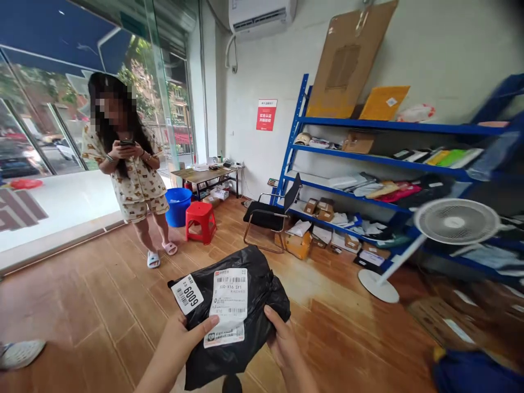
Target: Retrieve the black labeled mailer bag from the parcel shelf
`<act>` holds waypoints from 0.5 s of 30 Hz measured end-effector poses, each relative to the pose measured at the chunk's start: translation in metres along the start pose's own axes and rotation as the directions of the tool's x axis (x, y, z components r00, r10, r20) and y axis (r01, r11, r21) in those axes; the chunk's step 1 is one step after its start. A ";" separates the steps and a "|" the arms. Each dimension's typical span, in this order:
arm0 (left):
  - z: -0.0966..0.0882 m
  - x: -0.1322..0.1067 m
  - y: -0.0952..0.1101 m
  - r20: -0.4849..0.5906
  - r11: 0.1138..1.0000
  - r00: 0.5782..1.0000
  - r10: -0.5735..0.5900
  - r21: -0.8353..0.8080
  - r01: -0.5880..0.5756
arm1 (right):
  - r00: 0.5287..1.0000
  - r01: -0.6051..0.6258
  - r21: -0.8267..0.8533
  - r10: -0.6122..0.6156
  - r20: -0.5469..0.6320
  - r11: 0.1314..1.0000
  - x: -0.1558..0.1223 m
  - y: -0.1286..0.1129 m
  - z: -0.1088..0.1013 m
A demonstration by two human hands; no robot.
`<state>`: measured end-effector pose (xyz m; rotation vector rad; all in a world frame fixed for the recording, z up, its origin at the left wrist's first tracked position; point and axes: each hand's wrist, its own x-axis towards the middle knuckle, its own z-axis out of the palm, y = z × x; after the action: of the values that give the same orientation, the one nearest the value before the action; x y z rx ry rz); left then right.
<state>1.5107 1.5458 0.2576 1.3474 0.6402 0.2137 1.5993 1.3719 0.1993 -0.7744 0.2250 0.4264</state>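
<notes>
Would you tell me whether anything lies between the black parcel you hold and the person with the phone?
Nothing visible does. The left hand and right hand grip the black parcel directly, and the wooden floor toward the person with the phone is bare; the red stool and blue bucket stand off to one side.

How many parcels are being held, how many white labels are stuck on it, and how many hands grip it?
Black parcel: 1
White labels, small label and large label: 2
Hands, left hand and right hand: 2
Total: 5
</notes>
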 end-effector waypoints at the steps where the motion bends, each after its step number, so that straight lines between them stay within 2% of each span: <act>1: 0.004 0.020 0.011 -0.028 1.000 1.000 -0.014 -0.019 0.014 | 1.000 -0.017 -0.007 0.017 0.016 1.000 0.026 -0.004 0.012; 4: 0.010 0.079 0.040 -0.126 0.998 0.991 -0.034 -0.065 0.026 | 0.995 -0.084 -0.038 0.086 0.059 0.996 0.100 -0.009 0.047; 7: 0.004 0.145 0.059 -0.196 0.993 0.979 -0.059 -0.115 0.037 | 0.986 -0.132 -0.066 0.138 0.094 0.989 0.172 -0.005 0.083; 11: -0.016 0.255 0.070 -0.163 0.979 0.977 -0.136 -0.172 0.108 | 0.982 -0.126 -0.085 0.136 0.133 0.988 0.272 0.006 0.131; 13: -0.023 0.315 0.080 -0.143 0.983 0.982 -0.126 -0.150 0.105 | 0.982 -0.124 -0.082 0.134 0.137 0.989 0.322 0.009 0.155; 15: -0.021 0.374 0.096 -0.112 0.989 0.989 -0.101 -0.115 0.088 | 0.978 -0.144 -0.079 0.154 0.139 0.986 0.369 0.007 0.178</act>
<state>1.8238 1.7717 0.2323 1.2022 0.7793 0.2494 1.9322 1.6102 0.1897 -0.7929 0.1334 0.6332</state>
